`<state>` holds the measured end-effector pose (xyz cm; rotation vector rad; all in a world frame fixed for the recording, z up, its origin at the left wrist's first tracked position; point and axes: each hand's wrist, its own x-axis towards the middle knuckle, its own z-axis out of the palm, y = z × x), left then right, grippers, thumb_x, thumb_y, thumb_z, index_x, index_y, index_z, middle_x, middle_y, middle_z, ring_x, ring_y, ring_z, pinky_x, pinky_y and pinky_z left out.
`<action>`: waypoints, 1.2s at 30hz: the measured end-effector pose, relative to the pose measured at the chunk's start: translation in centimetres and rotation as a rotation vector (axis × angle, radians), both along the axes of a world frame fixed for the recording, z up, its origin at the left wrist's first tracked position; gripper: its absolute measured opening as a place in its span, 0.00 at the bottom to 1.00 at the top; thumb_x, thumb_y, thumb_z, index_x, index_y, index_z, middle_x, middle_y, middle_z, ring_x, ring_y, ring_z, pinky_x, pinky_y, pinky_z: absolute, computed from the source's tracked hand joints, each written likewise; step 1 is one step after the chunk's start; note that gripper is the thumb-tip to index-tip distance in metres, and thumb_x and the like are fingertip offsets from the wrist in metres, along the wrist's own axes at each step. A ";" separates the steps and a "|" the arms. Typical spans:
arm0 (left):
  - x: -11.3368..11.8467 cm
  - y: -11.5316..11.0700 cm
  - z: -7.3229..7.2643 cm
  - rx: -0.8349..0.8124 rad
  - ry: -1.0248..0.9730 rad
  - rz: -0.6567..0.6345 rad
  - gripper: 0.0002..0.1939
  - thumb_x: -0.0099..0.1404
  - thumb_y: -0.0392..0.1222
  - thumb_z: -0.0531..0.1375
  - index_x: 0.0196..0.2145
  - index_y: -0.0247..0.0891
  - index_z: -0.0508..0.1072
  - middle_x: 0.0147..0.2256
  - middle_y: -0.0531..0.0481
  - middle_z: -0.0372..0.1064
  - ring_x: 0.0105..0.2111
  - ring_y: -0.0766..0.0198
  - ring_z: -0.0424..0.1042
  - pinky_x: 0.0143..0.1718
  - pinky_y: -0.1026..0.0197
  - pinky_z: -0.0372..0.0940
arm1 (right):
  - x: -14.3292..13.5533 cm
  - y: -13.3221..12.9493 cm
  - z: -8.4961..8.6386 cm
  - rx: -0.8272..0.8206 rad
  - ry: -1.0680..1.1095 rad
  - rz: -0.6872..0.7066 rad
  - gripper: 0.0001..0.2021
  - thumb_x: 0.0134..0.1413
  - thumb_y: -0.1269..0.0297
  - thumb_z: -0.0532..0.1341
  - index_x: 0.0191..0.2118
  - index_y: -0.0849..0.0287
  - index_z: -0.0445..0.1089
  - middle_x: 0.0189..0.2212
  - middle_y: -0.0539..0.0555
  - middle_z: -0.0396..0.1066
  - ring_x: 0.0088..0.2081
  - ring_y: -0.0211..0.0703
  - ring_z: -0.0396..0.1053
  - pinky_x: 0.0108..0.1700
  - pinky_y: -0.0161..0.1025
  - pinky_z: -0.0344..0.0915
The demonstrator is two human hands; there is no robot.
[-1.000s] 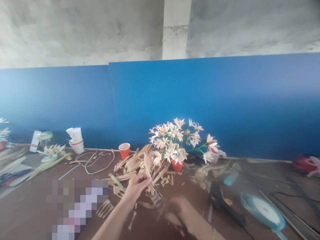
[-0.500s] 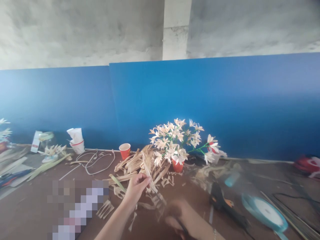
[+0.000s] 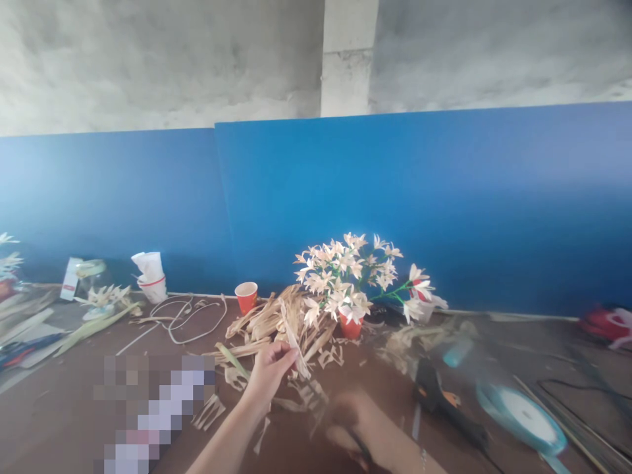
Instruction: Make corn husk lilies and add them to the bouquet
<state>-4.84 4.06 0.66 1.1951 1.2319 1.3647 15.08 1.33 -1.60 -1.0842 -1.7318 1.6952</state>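
My left hand [image 3: 274,367] pinches a pale strip of dried corn husk [image 3: 292,339] between thumb and fingers, its lower end spreading out below the thumb. Lower and to the right, my right hand [image 3: 351,424] is closed around the dark handle of what look like scissors [image 3: 364,449]. The blades are smeared by blur near the husk's lower end, so I cannot tell whether they touch it. Behind my left hand lies a heap of dried husks [image 3: 269,319]. Cut husk scraps [image 3: 210,411] are scattered around both hands.
A red cup [image 3: 351,327] holds white husk flowers on green stems; another red cup [image 3: 246,297] stands left of it. To the right lie a black glue gun [image 3: 434,395] and a blue ribbon roll [image 3: 526,418]. A white cable [image 3: 185,339] curls at left. A blue partition [image 3: 316,197] rises behind.
Both hands stay in almost the same place. The husk strip's lower end has shifted slightly beside my left thumb, and the blurred blades look less distinct.
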 end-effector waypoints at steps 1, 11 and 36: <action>0.0 0.0 0.1 0.005 -0.002 0.002 0.13 0.50 0.47 0.63 0.19 0.35 0.70 0.16 0.55 0.65 0.16 0.70 0.62 0.20 0.67 0.56 | 0.0 0.0 -0.1 0.007 -0.003 0.004 0.19 0.41 0.48 0.62 0.27 0.63 0.66 0.11 0.40 0.55 0.10 0.25 0.49 0.11 0.25 0.47; 0.0 0.0 0.3 -0.007 -0.046 0.015 0.15 0.47 0.50 0.64 0.18 0.35 0.70 0.14 0.55 0.65 0.15 0.70 0.61 0.18 0.67 0.55 | 0.1 -0.2 -0.1 -0.009 -0.042 -0.029 0.17 0.38 0.52 0.65 0.30 0.61 0.69 0.13 0.42 0.58 0.13 0.28 0.52 0.15 0.29 0.49; 0.9 -0.9 0.8 -0.025 -0.146 0.128 0.14 0.46 0.47 0.65 0.18 0.34 0.68 0.15 0.54 0.68 0.13 0.74 0.57 0.17 0.69 0.49 | -0.3 -0.2 0.2 -0.016 -0.033 -0.081 0.16 0.38 0.56 0.64 0.31 0.62 0.68 0.15 0.44 0.61 0.12 0.28 0.53 0.15 0.29 0.50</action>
